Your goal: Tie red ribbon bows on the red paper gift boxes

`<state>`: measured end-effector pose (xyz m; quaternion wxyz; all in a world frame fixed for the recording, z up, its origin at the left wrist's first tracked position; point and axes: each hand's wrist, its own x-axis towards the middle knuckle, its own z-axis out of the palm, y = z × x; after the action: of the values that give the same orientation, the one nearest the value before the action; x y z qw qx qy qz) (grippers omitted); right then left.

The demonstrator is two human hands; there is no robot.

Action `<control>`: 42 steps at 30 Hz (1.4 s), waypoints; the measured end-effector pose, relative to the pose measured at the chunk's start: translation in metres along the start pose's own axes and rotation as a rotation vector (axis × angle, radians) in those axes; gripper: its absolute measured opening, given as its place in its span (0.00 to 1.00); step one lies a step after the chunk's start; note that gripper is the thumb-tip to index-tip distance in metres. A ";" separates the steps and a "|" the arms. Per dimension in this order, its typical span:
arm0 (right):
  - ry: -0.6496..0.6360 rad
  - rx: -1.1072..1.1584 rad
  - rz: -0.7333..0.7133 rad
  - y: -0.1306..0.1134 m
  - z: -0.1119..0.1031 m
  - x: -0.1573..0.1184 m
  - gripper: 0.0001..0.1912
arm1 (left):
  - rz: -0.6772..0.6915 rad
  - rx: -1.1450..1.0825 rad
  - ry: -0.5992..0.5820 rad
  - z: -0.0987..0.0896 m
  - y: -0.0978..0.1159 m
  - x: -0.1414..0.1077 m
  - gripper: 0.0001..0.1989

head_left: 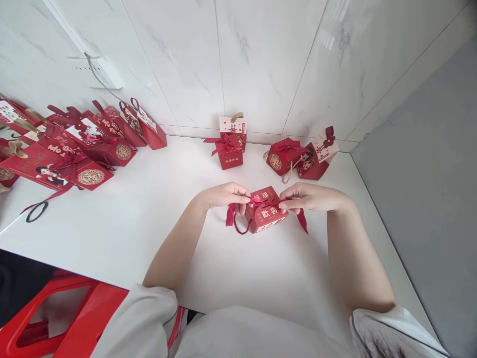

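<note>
A red gift box (269, 213) with pale lettering lies on the white table between my hands. Across its top runs a dark red ribbon (303, 222), one tail hanging at each side. My left hand (234, 195) pinches the ribbon at the box's left edge, thumb and forefinger together. At the right edge, my right hand (302, 197) has its fingers closed on the ribbon's other side. A red cord handle (242, 229) loops out at the box's lower left.
Several red gift boxes (95, 175) crowd the white table (112, 233) at the left. Near the tiled wall stand a bowed box (231, 158) and, further right, more boxes (285, 158). A grey panel (428, 174) borders the right side. A red chair (89, 318) is lower left.
</note>
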<state>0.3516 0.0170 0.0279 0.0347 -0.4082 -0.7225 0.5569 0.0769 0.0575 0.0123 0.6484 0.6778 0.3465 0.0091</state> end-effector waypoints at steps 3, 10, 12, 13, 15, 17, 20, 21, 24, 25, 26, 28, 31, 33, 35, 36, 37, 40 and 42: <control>0.087 0.020 -0.044 0.007 -0.001 0.002 0.22 | 0.065 0.010 0.043 -0.004 -0.001 0.001 0.15; 0.146 0.097 -0.090 0.019 -0.003 0.009 0.22 | 0.089 -0.032 0.085 -0.007 0.002 -0.002 0.15; 0.156 0.061 -0.068 0.018 -0.004 0.009 0.22 | 0.060 -0.018 0.077 -0.005 0.003 -0.003 0.16; 0.158 0.043 -0.060 0.018 -0.004 0.009 0.23 | 0.054 -0.010 0.083 -0.004 0.004 -0.003 0.18; 0.139 0.021 -0.061 0.017 -0.003 0.009 0.23 | 0.050 0.002 0.102 -0.003 0.005 -0.003 0.19; 0.110 0.029 -0.086 0.017 -0.003 0.010 0.22 | 0.050 -0.009 0.116 -0.002 0.005 -0.003 0.18; 0.090 0.071 -0.097 0.016 -0.003 0.011 0.20 | 0.049 -0.077 0.094 -0.001 0.005 -0.003 0.15; 0.076 0.085 -0.090 0.016 -0.003 0.011 0.19 | 0.043 -0.098 0.078 -0.001 0.005 -0.003 0.15; 0.043 0.106 -0.078 0.014 -0.003 0.009 0.18 | 0.034 -0.117 0.064 0.002 0.006 -0.003 0.16; 0.041 0.101 -0.077 0.014 -0.003 0.009 0.18 | 0.033 -0.106 0.064 0.002 0.006 -0.002 0.17; 0.046 0.094 -0.079 0.013 -0.003 0.009 0.18 | 0.036 -0.090 0.063 0.003 0.006 -0.002 0.17; 0.066 0.093 -0.101 0.013 -0.002 0.010 0.18 | 0.047 -0.057 0.058 0.001 0.005 -0.001 0.15; 0.107 0.159 -0.174 0.015 -0.001 0.012 0.17 | 0.065 -0.019 0.099 -0.006 0.003 0.000 0.15; 0.156 0.211 -0.205 0.016 0.000 0.014 0.16 | 0.077 0.003 0.145 -0.012 0.000 -0.001 0.15; 0.206 0.234 -0.204 0.018 0.000 0.015 0.16 | 0.081 0.027 0.176 -0.018 -0.003 -0.001 0.15; 0.222 0.230 -0.198 0.018 -0.001 0.016 0.16 | 0.078 0.037 0.186 -0.021 -0.005 -0.001 0.15; 0.230 0.221 -0.194 0.019 -0.001 0.017 0.16 | 0.074 0.043 0.191 -0.023 -0.006 -0.001 0.15; 0.222 0.217 -0.178 0.022 -0.004 0.019 0.16 | 0.052 0.054 0.170 -0.025 -0.007 0.000 0.16; 0.200 0.252 -0.148 0.025 -0.006 0.020 0.16 | 0.024 0.074 0.120 -0.024 -0.005 -0.001 0.17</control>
<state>0.3548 0.0354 0.0009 0.1982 -0.3994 -0.6682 0.5956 0.0631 0.0775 0.0119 0.6009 0.7035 0.3768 0.0446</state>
